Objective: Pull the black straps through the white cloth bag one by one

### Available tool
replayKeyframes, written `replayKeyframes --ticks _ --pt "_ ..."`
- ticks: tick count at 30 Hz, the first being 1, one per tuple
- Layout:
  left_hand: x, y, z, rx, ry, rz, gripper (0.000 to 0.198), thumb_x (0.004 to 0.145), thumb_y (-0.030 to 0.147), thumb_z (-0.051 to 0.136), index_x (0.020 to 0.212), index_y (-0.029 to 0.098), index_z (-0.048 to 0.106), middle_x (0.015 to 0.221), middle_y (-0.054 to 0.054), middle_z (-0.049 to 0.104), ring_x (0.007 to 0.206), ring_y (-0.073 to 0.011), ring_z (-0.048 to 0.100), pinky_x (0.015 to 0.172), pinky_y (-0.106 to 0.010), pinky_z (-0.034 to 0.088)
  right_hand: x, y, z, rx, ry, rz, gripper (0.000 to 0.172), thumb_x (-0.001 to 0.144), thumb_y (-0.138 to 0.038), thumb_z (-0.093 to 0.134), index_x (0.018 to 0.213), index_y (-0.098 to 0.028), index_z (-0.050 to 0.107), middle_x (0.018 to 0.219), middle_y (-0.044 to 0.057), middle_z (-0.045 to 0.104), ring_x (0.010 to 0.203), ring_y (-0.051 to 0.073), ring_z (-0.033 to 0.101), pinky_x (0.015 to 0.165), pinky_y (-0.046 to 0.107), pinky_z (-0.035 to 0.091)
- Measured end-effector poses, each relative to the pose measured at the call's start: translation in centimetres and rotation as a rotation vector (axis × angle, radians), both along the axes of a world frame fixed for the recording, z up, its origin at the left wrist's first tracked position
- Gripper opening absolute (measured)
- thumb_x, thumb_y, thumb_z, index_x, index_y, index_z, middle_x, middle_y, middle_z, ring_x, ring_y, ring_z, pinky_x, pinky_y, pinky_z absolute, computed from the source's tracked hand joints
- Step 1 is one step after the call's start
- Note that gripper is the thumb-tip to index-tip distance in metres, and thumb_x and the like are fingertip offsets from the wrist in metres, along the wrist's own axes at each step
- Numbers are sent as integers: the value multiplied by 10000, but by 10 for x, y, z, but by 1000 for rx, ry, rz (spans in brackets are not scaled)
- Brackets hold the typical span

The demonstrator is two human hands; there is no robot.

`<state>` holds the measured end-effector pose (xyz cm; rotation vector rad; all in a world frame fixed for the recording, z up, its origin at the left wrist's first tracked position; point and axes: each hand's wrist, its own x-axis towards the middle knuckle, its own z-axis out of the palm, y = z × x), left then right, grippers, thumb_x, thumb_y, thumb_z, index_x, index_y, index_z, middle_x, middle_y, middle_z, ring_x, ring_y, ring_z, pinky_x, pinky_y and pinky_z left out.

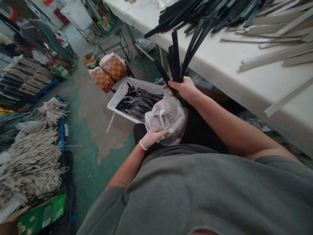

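My right hand (184,90) is closed round a bunch of long flat black strips (176,60) that fan out upward beside the table edge. My left hand (152,136), in a pale thin glove, pinches the rim of a whitish plastic bag (166,112) at my lap. The bag hangs between both hands, and its contents cannot be made out. Just beyond it stands a white plastic bin (112,106) holding many black strips (138,102), some of them in clear wrap.
On the right, a white-covered table (210,62) bears piles of black strips (195,13) and beige strips (274,55). A padded stool with a checked cover (110,71) stands past the bin. Bundles of beige cords (36,160) lie on the floor at left, near a green package (42,215).
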<state>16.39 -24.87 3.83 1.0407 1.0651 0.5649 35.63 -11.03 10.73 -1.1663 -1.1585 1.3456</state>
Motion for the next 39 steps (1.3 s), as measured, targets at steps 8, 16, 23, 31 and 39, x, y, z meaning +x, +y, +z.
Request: replayKeyframes --ticks 8,16,23,31,39 --pt "-12 -23 -32 -131 -313 454 377 785 480 715 958 148 670 520 48 526 457 -70 431 568 -218 409 26 16 -24 -25 1 -166 220 825 -343 684 800 -126 659 794 62 721 444 78 544 420 206 454" --pt "-23 -33 -30 -137 -129 157 298 764 406 734 848 128 670 743 -58 694 666 -128 622 703 -245 468 24 15 -21 -139 27 -181 141 910 -181 569 799 -115 624 824 59 745 432 43 485 430 189 380" --pt "-17 -14 -24 -179 119 -255 206 724 343 719 794 150 745 711 -37 717 671 -146 643 724 -264 495 12 16 -21 -115 -12 -133 169 921 -169 561 775 -118 627 769 21 741 436 40 476 423 171 359" --pt "-91 38 9 -160 -41 358 183 690 265 801 785 119 742 764 -82 743 725 -177 683 794 -295 523 21 11 -41 -290 -101 -90 127 892 -156 581 775 -133 624 793 50 735 441 67 520 398 194 390" --pt "-214 33 51 151 -527 1430 228 1005 351 434 894 262 612 779 140 711 741 -30 650 838 -204 491 46 -47 -63 -390 -178 114 188 768 -351 695 738 -168 664 739 62 715 434 106 517 386 235 407"
